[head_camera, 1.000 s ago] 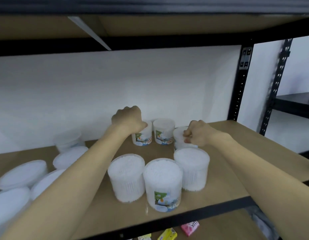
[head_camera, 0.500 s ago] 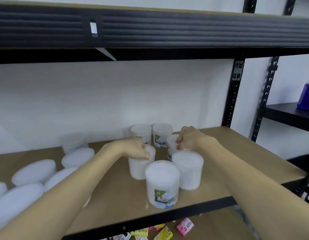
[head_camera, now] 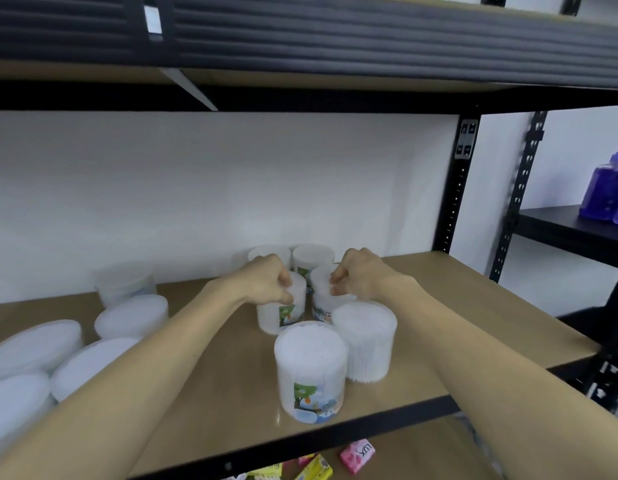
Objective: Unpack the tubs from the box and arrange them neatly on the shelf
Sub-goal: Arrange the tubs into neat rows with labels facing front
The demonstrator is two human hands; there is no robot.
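Note:
Several clear round tubs of white cotton swabs stand on the wooden shelf [head_camera: 203, 403]. My left hand [head_camera: 266, 280] grips the top of one middle tub [head_camera: 281, 315]. My right hand [head_camera: 357, 275] grips the top of the tub beside it [head_camera: 323, 306]. Two tubs [head_camera: 312, 259] stand behind them by the wall. In front, a labelled tub [head_camera: 311, 370] sits near the shelf edge, and another tub [head_camera: 364, 341] stands to its right. The box is not in view.
Wider, flat white tubs [head_camera: 130, 315] crowd the shelf's left side. A black upright post [head_camera: 453, 188] bounds the shelf on the right. Purple bottles [head_camera: 605, 188] stand on the neighbouring shelf. Small coloured packs [head_camera: 357, 455] lie on the shelf below.
My left hand left a back tub and took hold of a middle tub, sliding it back beside the tub in my right hand. The camera has tilted up.

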